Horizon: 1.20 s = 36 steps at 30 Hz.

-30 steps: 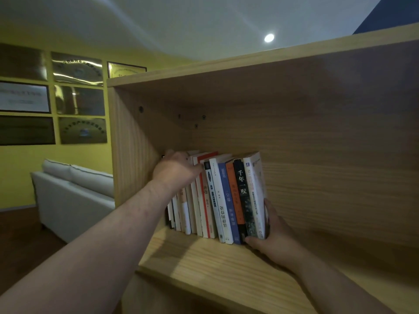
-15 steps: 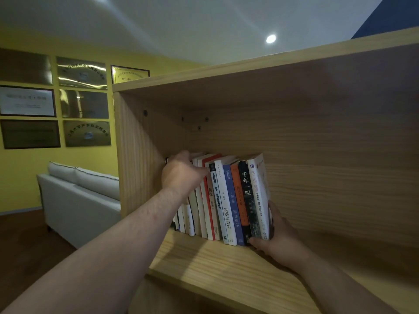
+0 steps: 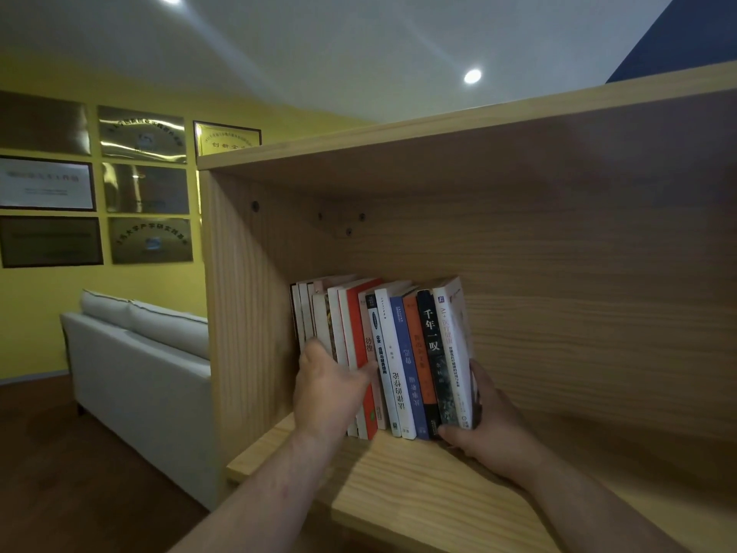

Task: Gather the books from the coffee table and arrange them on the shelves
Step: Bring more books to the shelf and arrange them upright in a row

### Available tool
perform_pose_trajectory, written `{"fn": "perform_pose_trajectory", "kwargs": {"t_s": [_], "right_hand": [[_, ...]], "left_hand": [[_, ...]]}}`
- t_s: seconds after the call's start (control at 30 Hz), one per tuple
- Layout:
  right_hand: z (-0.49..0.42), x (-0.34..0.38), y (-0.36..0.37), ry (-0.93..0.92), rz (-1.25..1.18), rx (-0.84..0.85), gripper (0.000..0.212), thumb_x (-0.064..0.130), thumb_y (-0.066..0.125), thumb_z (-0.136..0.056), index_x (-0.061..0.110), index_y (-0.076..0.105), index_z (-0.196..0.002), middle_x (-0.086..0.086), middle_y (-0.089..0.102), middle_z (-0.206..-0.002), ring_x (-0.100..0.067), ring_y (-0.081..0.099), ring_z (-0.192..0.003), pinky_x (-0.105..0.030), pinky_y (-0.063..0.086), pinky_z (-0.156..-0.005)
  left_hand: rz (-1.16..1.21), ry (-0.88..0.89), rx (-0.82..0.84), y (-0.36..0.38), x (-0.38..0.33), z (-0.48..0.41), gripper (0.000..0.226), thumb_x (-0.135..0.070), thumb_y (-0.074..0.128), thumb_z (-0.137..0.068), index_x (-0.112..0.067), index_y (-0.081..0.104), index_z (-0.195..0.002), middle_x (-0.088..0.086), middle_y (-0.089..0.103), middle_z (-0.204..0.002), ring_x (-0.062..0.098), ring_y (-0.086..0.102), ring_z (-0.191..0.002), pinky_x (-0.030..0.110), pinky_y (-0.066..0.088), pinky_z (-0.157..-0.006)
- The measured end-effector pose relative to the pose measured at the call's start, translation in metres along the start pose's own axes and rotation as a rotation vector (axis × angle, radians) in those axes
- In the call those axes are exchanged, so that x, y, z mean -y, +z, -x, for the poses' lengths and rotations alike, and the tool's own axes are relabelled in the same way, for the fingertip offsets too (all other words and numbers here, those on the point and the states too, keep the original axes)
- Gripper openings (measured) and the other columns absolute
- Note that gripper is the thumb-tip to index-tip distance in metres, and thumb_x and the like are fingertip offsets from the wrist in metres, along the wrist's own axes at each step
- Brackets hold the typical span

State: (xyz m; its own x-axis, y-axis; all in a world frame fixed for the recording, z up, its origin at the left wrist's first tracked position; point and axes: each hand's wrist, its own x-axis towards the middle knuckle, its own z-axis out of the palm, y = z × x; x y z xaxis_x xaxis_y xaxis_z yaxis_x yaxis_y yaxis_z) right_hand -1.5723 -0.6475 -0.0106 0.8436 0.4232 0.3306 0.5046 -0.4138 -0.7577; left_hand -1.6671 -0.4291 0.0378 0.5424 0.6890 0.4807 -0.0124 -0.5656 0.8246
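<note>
A row of several books (image 3: 402, 353) stands upright at the left end of a pale wooden shelf (image 3: 399, 484), spines facing me. My left hand (image 3: 329, 393) presses flat against the lower spines of the white and red books on the left. My right hand (image 3: 484, 425) cups the bottom right of the row, fingers against the outer white book (image 3: 454, 345) and thumb under the black one. The lower left spines are hidden behind my left hand.
The shelf's left side panel (image 3: 243, 313) and top board (image 3: 438, 129) box in the row; bare shelf board stretches to the right. A white sofa (image 3: 139, 361) stands left of the bookcase, under framed plaques (image 3: 95, 185) on a yellow wall.
My left hand has slid from the tops of the left books down to their lower spines. My right hand stays at the row's right end. The view has shifted right.
</note>
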Motion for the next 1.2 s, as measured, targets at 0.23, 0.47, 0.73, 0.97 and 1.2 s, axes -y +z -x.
{"fn": "perform_pose_trajectory", "kwargs": {"t_s": [0.23,0.47,0.73,0.97,1.2], "right_hand": [[0.0,0.001,-0.002,0.02,0.0,0.006,0.126,0.043,0.09,-0.063,0.056,0.003,-0.154,0.008,0.049,-0.143,-0.013,0.057,-0.12,-0.044,0.06,-0.094],[0.003,0.002,-0.005,0.03,-0.065,-0.014,0.094,0.051,0.072,-0.087,0.055,0.008,-0.156,0.003,0.04,-0.136,-0.008,0.055,-0.106,-0.026,0.055,-0.077],[0.003,0.004,-0.005,0.037,-0.073,-0.036,0.084,0.048,0.068,-0.093,0.054,0.014,-0.156,0.008,0.041,-0.132,-0.008,0.051,-0.108,-0.032,0.052,-0.088],[0.001,0.002,-0.003,0.043,-0.074,-0.031,0.083,0.05,0.066,-0.093,0.057,0.011,-0.155,0.012,0.038,-0.126,0.003,0.05,-0.094,-0.017,0.045,-0.066],[0.004,0.002,-0.006,0.026,-0.114,-0.044,0.072,0.043,0.068,-0.093,0.052,0.026,-0.151,0.01,0.05,-0.123,-0.005,0.059,-0.099,-0.024,0.053,-0.069]], "left_hand": [[-0.058,0.023,0.034,-0.004,0.006,-0.008,0.051,-0.039,0.076,-0.071,-0.025,0.039,-0.104,-0.004,0.059,-0.1,0.017,0.067,-0.083,0.043,0.063,-0.067],[0.02,0.035,-0.034,0.004,0.014,0.005,0.056,-0.048,0.078,-0.076,-0.032,0.029,-0.097,-0.009,0.06,-0.101,0.008,0.065,-0.081,0.033,0.061,-0.062],[0.091,0.055,-0.108,-0.006,0.025,0.017,0.082,-0.052,0.08,-0.069,-0.042,0.026,-0.13,-0.009,0.052,-0.115,0.008,0.063,-0.093,0.035,0.061,-0.068],[-0.05,0.15,-0.199,-0.001,0.013,0.024,0.122,-0.079,0.058,-0.063,-0.04,-0.015,-0.152,-0.005,0.025,-0.138,0.023,0.051,-0.115,0.043,0.06,-0.079],[0.215,0.035,-0.084,0.004,0.018,0.016,0.07,-0.037,0.08,-0.08,-0.049,0.026,-0.125,-0.01,0.065,-0.103,0.004,0.068,-0.078,0.015,0.053,-0.051]]}}
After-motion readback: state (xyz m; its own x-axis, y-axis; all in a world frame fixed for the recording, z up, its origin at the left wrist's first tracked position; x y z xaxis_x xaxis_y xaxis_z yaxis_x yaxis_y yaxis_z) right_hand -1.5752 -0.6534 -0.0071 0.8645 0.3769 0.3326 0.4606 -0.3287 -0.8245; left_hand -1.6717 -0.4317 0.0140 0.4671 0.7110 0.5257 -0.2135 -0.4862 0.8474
